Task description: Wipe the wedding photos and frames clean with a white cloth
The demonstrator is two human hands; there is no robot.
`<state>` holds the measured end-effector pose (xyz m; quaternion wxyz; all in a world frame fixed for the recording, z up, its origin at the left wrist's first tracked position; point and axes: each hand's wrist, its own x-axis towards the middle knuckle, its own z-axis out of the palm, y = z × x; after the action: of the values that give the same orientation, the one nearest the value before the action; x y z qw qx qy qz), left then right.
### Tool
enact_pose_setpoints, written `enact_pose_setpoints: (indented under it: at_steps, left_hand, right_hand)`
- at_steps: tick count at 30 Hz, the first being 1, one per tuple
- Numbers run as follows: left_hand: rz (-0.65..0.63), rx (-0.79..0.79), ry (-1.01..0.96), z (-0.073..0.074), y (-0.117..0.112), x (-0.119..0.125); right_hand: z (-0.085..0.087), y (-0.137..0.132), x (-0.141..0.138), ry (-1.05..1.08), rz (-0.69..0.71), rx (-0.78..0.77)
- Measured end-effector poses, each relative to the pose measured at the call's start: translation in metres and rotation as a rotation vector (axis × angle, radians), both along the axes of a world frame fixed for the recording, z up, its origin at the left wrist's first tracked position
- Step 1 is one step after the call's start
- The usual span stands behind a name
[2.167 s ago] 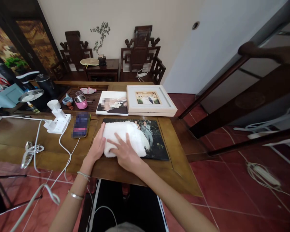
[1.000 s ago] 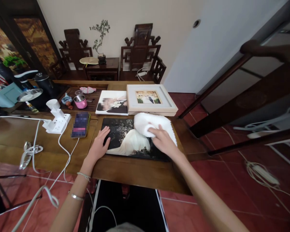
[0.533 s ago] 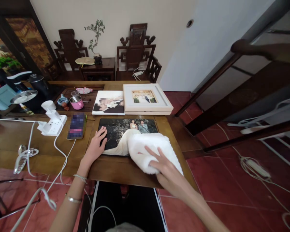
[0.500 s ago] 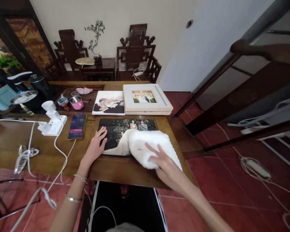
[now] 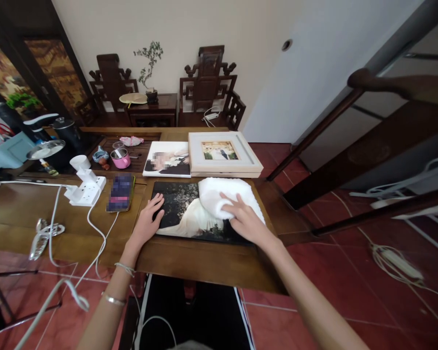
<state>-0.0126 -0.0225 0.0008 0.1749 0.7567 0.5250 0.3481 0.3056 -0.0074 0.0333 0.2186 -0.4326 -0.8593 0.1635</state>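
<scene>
A dark wedding photo panel (image 5: 184, 228) lies flat near the table's front edge, a pale dress showing across it. My left hand (image 5: 150, 217) rests on its left edge, fingers stretched out. Over the panel's upper right part is a fluffy white cloth (image 5: 219, 191), which covers the pictured couple. My right hand (image 5: 245, 216) presses on this cloth and grips it, with some fingers spread on top and the others partly buried in the pile.
Behind the panel lie a light-framed picture (image 5: 253, 154) and a white-edged photo (image 5: 164, 171). Left of it are a phone (image 5: 120, 193), a white power strip (image 5: 91, 190) with trailing cords, a clear hair claw (image 5: 40, 240) and a pink cup (image 5: 120, 159). A dark chair (image 5: 357, 160) stands right.
My right hand has moved the cloth away from me, up the panel, uncovering its lower right part and covering the couple. My left hand stays on the left edge. The view has shifted slightly.
</scene>
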Motion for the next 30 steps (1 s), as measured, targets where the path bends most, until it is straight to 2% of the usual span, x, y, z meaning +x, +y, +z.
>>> enact_pose_setpoints:
  at_steps: [3,6,9,12,19,22,24,26,30]
  left_hand:
    - [0.002,-0.005,-0.005,0.001,0.0,0.0]
    - [0.0,-0.015,-0.009,0.002,0.0,0.0]
    - [-0.013,-0.034,-0.01,0.004,0.001,-0.002]
    - [-0.026,-0.047,-0.016,0.004,0.002,-0.003]
    - [-0.036,-0.05,-0.018,-0.003,0.002,-0.004]
    - [-0.034,-0.048,-0.014,-0.005,0.002,-0.004]
    - [-0.033,-0.045,-0.014,-0.005,0.002,-0.004]
    - [-0.033,-0.043,-0.015,-0.004,0.002,-0.003]
    - [-0.029,-0.042,-0.015,-0.002,0.001,-0.002]
  right_hand:
    - [0.003,-0.045,0.0,-0.033,0.023,-0.009]
    - [0.011,-0.086,0.002,-0.071,0.103,-0.044]
    - [0.017,-0.104,0.006,-0.079,0.153,-0.096]
    - [0.019,-0.089,0.012,-0.071,0.116,-0.119]
    - [0.023,0.017,0.005,-0.034,0.052,-0.121]
    - [0.027,0.046,-0.001,-0.032,0.036,-0.108]
    - [0.028,0.049,-0.003,-0.039,0.031,-0.105]
    - [0.027,0.04,-0.002,-0.05,0.028,-0.106]
    - [0.021,-0.014,0.003,-0.074,0.032,-0.113]
